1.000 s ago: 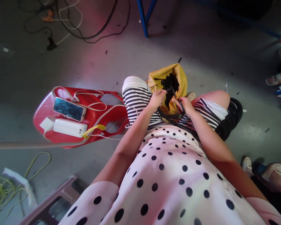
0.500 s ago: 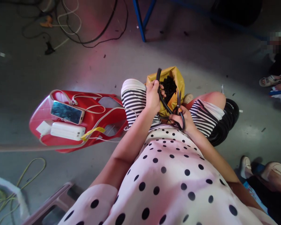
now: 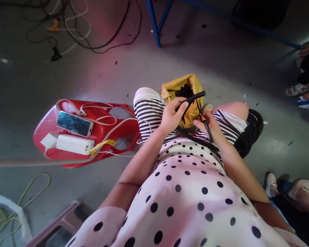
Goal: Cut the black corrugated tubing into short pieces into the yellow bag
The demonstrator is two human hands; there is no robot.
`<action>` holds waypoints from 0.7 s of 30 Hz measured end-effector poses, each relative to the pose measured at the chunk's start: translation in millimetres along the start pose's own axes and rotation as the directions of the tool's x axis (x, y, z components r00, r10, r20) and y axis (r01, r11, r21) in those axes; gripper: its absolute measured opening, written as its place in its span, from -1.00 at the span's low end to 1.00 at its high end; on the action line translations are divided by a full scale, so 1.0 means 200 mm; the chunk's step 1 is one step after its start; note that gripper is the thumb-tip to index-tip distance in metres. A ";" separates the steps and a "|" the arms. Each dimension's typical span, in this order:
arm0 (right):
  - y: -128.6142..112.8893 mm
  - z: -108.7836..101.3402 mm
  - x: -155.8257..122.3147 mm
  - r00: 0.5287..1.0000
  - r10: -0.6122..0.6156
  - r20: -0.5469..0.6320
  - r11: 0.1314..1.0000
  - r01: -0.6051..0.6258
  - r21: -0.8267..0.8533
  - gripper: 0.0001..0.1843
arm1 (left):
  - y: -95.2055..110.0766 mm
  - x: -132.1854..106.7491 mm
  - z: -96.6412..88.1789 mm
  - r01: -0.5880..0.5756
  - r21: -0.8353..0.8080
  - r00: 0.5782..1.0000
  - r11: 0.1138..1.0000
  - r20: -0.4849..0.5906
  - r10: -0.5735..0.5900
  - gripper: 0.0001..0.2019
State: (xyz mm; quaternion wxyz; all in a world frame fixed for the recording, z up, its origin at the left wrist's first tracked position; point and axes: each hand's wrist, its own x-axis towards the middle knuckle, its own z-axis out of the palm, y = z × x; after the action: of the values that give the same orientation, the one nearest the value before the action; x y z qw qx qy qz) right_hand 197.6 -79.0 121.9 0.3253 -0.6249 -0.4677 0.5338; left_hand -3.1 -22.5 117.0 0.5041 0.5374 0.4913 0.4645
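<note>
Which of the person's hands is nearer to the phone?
Left. The left hand, gripping a black tube, is across the left thigh from the phone; the right hand, holding scissors, is farther right.

Grey floor (image 3: 134,68), partly pink-lit; blue frame (image 3: 153,24) beyond.

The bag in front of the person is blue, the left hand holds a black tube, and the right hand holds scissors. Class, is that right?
Not quite: the bag is yellow, not blue, as the head view shows. The rest stands: the left hand holds a black tube, and the right hand holds scissors.
</note>
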 end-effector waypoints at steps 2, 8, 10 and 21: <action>-0.01 0.01 0.00 1.000 0.017 -0.010 0.999 -0.017 -0.041 -0.33 | 0.00 -0.01 -0.01 -0.036 0.060 0.999 0.998 0.030 0.034 -0.63; -0.04 0.02 0.00 0.999 0.034 -0.019 0.986 -0.037 -0.160 -0.30 | 0.00 -0.03 -0.01 -0.100 0.158 0.994 0.982 0.070 0.089 -0.74; -0.04 0.02 0.00 0.999 0.036 -0.013 0.981 -0.038 -0.188 -0.31 | 0.00 -0.03 -0.01 -0.090 0.189 0.994 0.978 0.071 0.078 -0.76; -0.06 0.01 0.02 0.998 0.067 -0.013 0.952 -0.068 -0.299 -0.30 | 0.03 -0.03 0.00 -0.126 0.267 0.989 0.955 0.113 0.099 -0.78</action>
State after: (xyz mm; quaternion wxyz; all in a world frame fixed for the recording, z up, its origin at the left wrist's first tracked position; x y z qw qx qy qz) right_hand 193.4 -71.2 130.4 0.2090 -0.6831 -0.5213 0.4669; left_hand -3.3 -29.1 122.3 0.4214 0.6512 0.4937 0.3933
